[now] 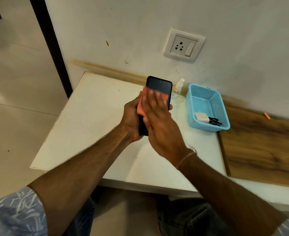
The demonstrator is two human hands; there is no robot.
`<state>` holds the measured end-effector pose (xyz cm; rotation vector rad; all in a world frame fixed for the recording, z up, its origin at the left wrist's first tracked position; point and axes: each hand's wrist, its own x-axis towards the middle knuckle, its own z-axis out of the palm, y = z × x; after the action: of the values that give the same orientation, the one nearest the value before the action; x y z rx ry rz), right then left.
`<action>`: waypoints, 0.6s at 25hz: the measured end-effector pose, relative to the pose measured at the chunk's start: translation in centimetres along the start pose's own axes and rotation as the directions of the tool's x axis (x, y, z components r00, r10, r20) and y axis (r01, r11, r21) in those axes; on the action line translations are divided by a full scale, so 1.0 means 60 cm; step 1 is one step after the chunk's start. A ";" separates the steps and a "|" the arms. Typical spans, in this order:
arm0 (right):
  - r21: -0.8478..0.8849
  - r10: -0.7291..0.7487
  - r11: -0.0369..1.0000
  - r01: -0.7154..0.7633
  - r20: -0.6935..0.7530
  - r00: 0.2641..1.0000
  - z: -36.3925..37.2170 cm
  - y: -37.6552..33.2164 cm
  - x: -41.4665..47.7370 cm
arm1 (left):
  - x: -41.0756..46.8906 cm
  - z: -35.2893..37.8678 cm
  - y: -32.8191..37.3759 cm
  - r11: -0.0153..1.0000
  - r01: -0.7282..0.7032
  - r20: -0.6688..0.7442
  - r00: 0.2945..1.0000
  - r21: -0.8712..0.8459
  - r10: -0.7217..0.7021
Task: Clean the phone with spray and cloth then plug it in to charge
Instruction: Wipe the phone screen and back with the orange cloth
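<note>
A black phone point(159, 86) is held upright above the white table, screen toward me, with my left hand point(131, 120) gripping its lower left edge. My right hand point(157, 113) presses a pink cloth point(142, 103) flat against the screen's lower half; the hand is blurred. A small clear spray bottle point(178, 87) with a white top stands on the table just right of the phone, by the wall. A white charger point(202, 118) with a black cable point(214, 121) lies in the blue basket point(206, 92). A white wall socket point(184, 45) with a switch sits above.
The white table point(92, 120) ends at its left and near edges, with tiled floor beyond. A wooden surface point(262, 145) adjoins it on the right, with a small orange object point(266, 116) near the wall. My knees are under the table's near edge.
</note>
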<state>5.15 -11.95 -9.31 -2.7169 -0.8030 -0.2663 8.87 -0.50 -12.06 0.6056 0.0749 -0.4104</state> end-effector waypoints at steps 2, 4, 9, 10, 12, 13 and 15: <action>-0.055 -0.108 0.992 0.110 0.029 0.994 0.007 0.006 -0.067 | 0.002 -0.005 0.007 0.999 0.032 0.020 0.999 -0.019 -0.032; -0.071 -0.121 0.990 0.121 0.012 0.993 -0.001 0.029 -0.084 | 0.005 -0.005 0.006 1.000 0.025 -0.003 1.000 -0.008 -0.025; 0.042 0.171 0.985 -0.167 -0.099 0.980 -0.024 0.021 0.053 | 0.004 0.008 -0.008 0.996 -0.043 -0.106 0.993 0.074 0.051; 0.049 0.189 0.982 -0.185 -0.110 0.976 -0.021 0.014 0.070 | 0.004 0.009 -0.007 0.996 -0.058 -0.103 0.993 0.069 0.065; 0.043 0.136 0.990 -0.132 -0.106 0.985 -0.003 0.004 0.064 | 0.005 0.002 0.001 0.997 -0.061 -0.068 0.996 0.041 0.063; 0.036 0.074 0.997 -0.071 -0.087 0.993 0.008 0.001 0.042 | 0.007 -0.003 0.007 0.999 -0.044 -0.041 0.998 0.022 0.045; -0.003 -0.061 0.998 0.061 -0.045 0.997 0.023 -0.001 -0.018 | 0.012 -0.012 0.017 1.000 -0.018 -0.013 1.000 0.000 0.018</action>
<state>4.32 -11.97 -10.86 -2.6811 -0.8742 -0.3409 9.96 0.39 -12.24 0.6082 0.0820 -0.3888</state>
